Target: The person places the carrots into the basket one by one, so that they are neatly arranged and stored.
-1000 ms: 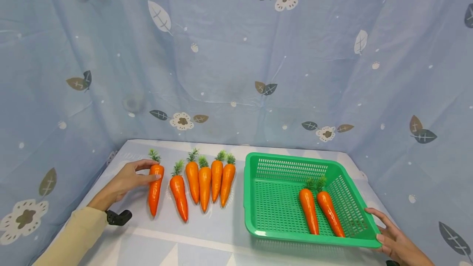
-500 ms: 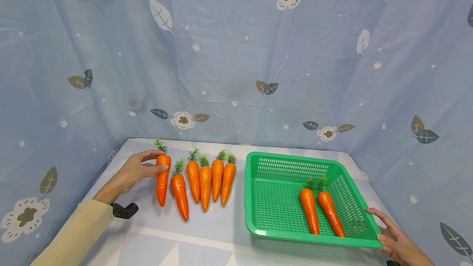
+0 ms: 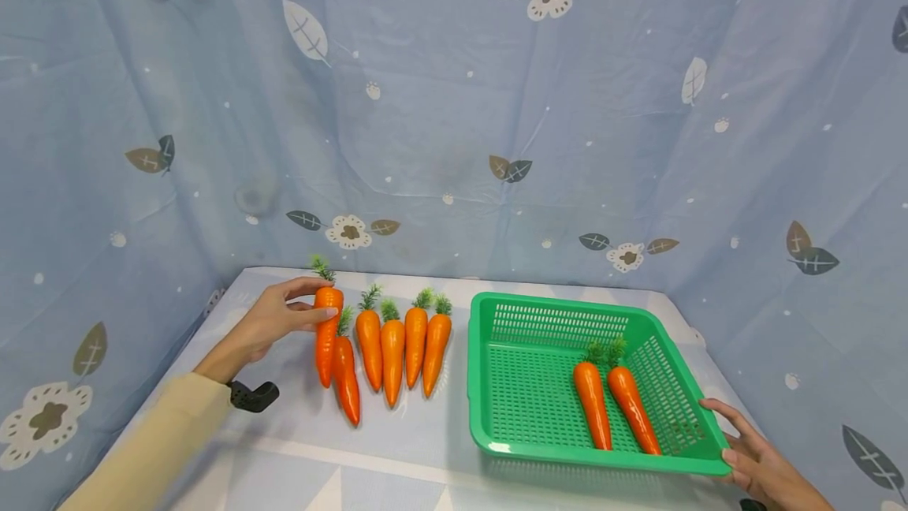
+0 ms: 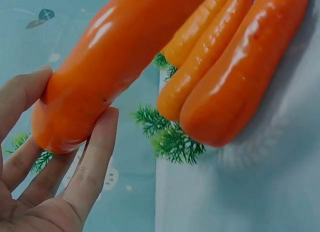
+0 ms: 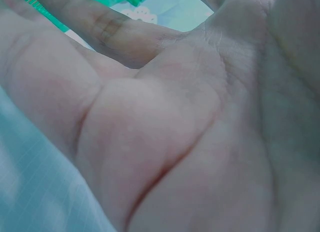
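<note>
Blue curtain (image 3: pixel 426 124) behind, left grip (image 3: pixel 273 317) closed around one carrot (image 3: pixel 326 337).

Table (image 3: pixel 397 457): one, pale top with white lines and triangles, extending past the basket (image 3: pixel 553 453) at both sides. Basket: one, green, mesh-walled, standing on the table. Carrots (image 3: pixel 392 357): four, orange, green-topped, lying in a close row left of the basket, tops near the level of its far rim. Redder carrot (image 3: pixel 348 386): one, lying farther left of the basket, tip slanting basketward, top partly hidden.
</note>
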The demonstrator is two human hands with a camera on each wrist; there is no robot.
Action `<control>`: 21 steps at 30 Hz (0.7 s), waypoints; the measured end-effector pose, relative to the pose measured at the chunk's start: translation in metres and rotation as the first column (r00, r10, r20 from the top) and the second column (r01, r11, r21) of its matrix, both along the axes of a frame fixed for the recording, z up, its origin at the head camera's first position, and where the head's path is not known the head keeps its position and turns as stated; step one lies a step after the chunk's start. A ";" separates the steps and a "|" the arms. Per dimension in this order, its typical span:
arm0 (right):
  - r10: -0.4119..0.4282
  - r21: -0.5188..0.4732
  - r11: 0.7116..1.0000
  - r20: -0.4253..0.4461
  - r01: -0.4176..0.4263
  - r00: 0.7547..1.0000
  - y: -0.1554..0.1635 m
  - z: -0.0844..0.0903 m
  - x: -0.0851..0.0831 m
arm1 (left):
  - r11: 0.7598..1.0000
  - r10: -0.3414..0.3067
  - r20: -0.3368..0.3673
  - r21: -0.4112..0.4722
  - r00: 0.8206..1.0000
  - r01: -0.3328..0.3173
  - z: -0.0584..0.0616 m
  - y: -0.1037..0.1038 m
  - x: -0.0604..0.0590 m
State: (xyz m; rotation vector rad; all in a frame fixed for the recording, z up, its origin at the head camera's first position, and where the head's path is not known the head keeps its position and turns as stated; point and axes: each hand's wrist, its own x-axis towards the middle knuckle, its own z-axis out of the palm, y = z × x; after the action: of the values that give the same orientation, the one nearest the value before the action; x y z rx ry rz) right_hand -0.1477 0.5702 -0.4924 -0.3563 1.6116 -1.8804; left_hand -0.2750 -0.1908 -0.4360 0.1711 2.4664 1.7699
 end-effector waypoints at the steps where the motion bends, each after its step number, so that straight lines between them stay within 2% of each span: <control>1: -0.004 0.002 1.000 0.003 0.004 1.000 0.000 0.000 0.000 | 1.000 -0.003 -0.003 -0.003 1.000 0.003 0.000 0.002 -0.001; 16: -0.047 0.064 0.997 -0.012 0.048 0.999 0.001 -0.002 0.002 | 0.999 -0.050 -0.033 0.012 0.998 0.050 0.010 0.029 -0.010; 21: -0.092 0.122 0.988 -0.019 0.094 0.996 -0.001 -0.001 0.003 | 0.997 -0.070 -0.031 0.015 0.997 0.071 0.014 0.038 -0.012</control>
State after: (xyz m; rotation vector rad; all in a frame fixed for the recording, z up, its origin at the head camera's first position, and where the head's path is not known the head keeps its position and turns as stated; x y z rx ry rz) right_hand -0.1448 0.5692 -0.4933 -0.2453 1.7703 -1.8394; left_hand -0.2869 -0.1523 -0.4224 0.2850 2.4352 1.7717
